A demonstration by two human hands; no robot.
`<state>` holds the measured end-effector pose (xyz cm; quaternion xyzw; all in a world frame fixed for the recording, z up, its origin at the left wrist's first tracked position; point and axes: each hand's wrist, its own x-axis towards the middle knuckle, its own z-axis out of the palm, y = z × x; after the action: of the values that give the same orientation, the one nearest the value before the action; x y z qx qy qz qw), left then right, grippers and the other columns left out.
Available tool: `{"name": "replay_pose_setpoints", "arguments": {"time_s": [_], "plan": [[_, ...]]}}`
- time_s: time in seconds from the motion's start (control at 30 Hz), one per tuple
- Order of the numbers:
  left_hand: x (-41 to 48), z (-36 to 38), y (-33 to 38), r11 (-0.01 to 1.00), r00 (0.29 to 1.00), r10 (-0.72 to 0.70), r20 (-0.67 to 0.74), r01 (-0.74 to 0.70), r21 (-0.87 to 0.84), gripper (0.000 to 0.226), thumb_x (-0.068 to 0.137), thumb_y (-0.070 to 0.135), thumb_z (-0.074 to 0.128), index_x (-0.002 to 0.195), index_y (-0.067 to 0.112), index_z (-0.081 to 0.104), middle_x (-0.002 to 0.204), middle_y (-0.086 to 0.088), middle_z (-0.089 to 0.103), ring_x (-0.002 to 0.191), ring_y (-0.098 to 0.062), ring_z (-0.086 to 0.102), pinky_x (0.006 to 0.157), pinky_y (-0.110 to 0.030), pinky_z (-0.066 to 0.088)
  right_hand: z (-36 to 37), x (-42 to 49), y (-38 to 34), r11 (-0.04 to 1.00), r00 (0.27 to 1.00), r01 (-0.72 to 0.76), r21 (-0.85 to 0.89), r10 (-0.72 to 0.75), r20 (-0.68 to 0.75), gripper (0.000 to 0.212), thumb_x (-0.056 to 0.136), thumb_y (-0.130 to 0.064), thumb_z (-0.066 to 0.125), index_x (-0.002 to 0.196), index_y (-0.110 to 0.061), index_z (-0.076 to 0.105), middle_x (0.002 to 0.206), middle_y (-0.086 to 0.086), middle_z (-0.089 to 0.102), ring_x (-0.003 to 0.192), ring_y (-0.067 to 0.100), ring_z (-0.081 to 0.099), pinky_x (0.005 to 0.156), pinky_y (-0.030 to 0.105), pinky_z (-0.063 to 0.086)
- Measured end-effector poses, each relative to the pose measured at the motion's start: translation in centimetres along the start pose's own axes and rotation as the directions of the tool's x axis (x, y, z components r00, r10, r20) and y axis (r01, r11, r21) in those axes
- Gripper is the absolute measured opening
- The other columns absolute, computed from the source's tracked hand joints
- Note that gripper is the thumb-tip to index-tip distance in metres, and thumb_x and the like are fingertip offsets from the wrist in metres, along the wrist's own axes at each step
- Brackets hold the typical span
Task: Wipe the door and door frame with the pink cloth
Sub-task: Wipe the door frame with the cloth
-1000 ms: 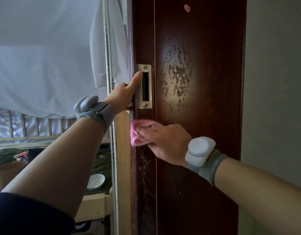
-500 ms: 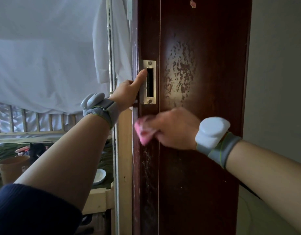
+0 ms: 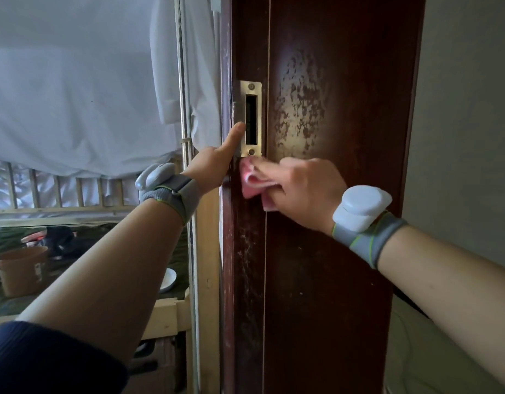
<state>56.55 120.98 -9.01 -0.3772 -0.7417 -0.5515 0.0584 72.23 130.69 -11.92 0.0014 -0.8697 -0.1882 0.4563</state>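
The dark brown door frame (image 3: 345, 265) runs top to bottom through the middle of the head view, with worn blotches higher up. A brass strike plate (image 3: 251, 118) is set in its narrow face. My right hand (image 3: 302, 189) holds the folded pink cloth (image 3: 252, 184) and presses it on the frame's narrow face just below the plate. My left hand (image 3: 217, 163) grips the frame's left edge, its thumb lying up along the strike plate's left side. The other fingers of my left hand are hidden behind the edge.
A white sheet (image 3: 75, 95) hangs at left over a wooden bed rail (image 3: 60, 209). Below sit a brown bucket (image 3: 21, 268) and a white bowl (image 3: 167, 280). A pale wall (image 3: 467, 137) borders the frame on the right.
My right hand has moved the pink cloth up the frame's narrow face to just under the strike plate. My left hand has kept its hold on the edge.
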Motion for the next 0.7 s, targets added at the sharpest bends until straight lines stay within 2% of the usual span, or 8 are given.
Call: {"name": "replay_pose_setpoints", "arguments": {"time_s": [0.07, 0.17, 0.3, 0.33, 0.4, 0.5, 0.63, 0.7], "plan": [[0.1, 0.0, -0.3, 1.000, 1.000, 0.007, 0.003, -0.007, -0.004, 0.107, 0.041, 0.101, 0.029, 0.078, 0.008, 0.065, 0.077, -0.015, 0.062, 0.080, -0.029, 0.064, 0.093, -0.050, 0.049, 1.4, -0.4, -0.4, 0.996, 0.997, -0.074, -0.047, 0.073, -0.033, 0.063, 0.081, -0.034, 0.066, 0.139, -0.023, 0.044, 0.088, 0.011, 0.064, 0.074, 0.037, 0.063, 0.059, 0.032, 0.037], [0.2, 0.1, -0.6, 1.000, 1.000, 0.006, -0.001, -0.007, -0.020, 0.113, 0.040, 0.101, 0.031, 0.088, 0.007, 0.071, 0.085, -0.013, 0.069, 0.084, -0.025, 0.065, 0.094, -0.049, 0.049, 3.9, -3.3, -2.5, 0.994, 0.993, 0.076, -0.078, -0.069, 0.093, 0.058, 0.082, -0.034, 0.065, 0.132, -0.009, 0.050, 0.086, 0.011, 0.064, 0.065, 0.033, 0.064, 0.055, 0.038, 0.052], [0.0, 0.3, -0.8, 0.999, 1.000, 0.010, 0.002, -0.010, -0.034, 0.107, 0.053, 0.097, 0.032, 0.092, 0.005, 0.072, 0.077, -0.011, 0.063, 0.076, -0.022, 0.061, 0.094, -0.048, 0.050, 3.5, -5.2, -3.2, 0.969, 0.890, 0.207, 0.133, -0.243, 0.386, 0.046, 0.089, -0.030, 0.052, 0.134, -0.024, 0.044, 0.093, 0.003, 0.061, 0.080, 0.025, 0.061, 0.065, 0.031, 0.042], [-0.1, 0.4, -0.7, 0.999, 1.000, 0.014, 0.000, -0.014, -0.046, 0.102, 0.057, 0.095, 0.034, 0.092, 0.007, 0.072, 0.078, -0.011, 0.064, 0.079, -0.023, 0.063, 0.094, -0.048, 0.050, 2.9, -4.8, -2.8, 0.964, 0.884, 0.218, 0.150, -0.260, 0.388, 0.047, 0.087, -0.030, 0.053, 0.133, -0.032, 0.045, 0.092, 0.001, 0.063, 0.080, 0.024, 0.062, 0.064, 0.029, 0.039], [-0.1, 0.6, -0.8, 0.998, 1.000, 0.019, -0.014, -0.019, -0.066, 0.092, 0.059, 0.093, 0.036, 0.084, 0.012, 0.070, 0.074, -0.010, 0.064, 0.082, -0.026, 0.065, 0.093, -0.046, 0.050, 1.7, -3.5, -1.8, 0.978, 0.961, 0.130, 0.161, -0.164, 0.222, 0.047, 0.082, -0.032, 0.055, 0.128, -0.038, 0.051, 0.089, 0.004, 0.066, 0.079, 0.030, 0.064, 0.064, 0.031, 0.045], [-0.7, 1.1, -1.5, 0.998, 1.000, 0.026, -0.009, -0.026, -0.058, 0.081, 0.067, 0.090, 0.036, 0.070, 0.011, 0.054, 0.058, -0.005, 0.047, 0.065, -0.022, 0.055, 0.089, -0.047, 0.053, 1.9, -2.2, -0.9, 0.993, 0.993, -0.076, 0.089, 0.084, -0.086, 0.055, 0.076, -0.032, 0.065, 0.129, -0.022, 0.056, 0.078, 0.012, 0.063, 0.065, 0.040, 0.061, 0.054, 0.034, 0.043], [-1.2, 1.3, -2.6, 0.999, 1.000, 0.009, -0.004, -0.009, -0.045, 0.087, 0.074, 0.084, 0.037, 0.086, 0.002, 0.063, 0.062, -0.004, 0.048, 0.071, -0.021, 0.056, 0.089, -0.048, 0.053, 5.6, -5.3, -2.6, 0.995, 0.998, 0.065, -0.076, -0.063, 0.030, 0.059, 0.069, -0.031, 0.076, 0.120, -0.006, 0.062, 0.071, 0.010, 0.062, 0.048, 0.033, 0.059, 0.041, 0.031, 0.044], [-1.3, 1.2, -2.5, 0.999, 1.000, 0.024, -0.008, -0.024, -0.029, 0.092, 0.074, 0.085, 0.036, 0.091, 0.000, 0.067, 0.066, -0.006, 0.054, 0.072, -0.022, 0.059, 0.088, -0.049, 0.053, 6.2, -7.1, -3.7, 0.986, 0.962, 0.165, 0.012, -0.163, 0.218, 0.051, 0.081, -0.030, 0.066, 0.126, -0.008, 0.055, 0.083, 0.011, 0.062, 0.060, 0.032, 0.063, 0.051, 0.036, 0.049]]}}
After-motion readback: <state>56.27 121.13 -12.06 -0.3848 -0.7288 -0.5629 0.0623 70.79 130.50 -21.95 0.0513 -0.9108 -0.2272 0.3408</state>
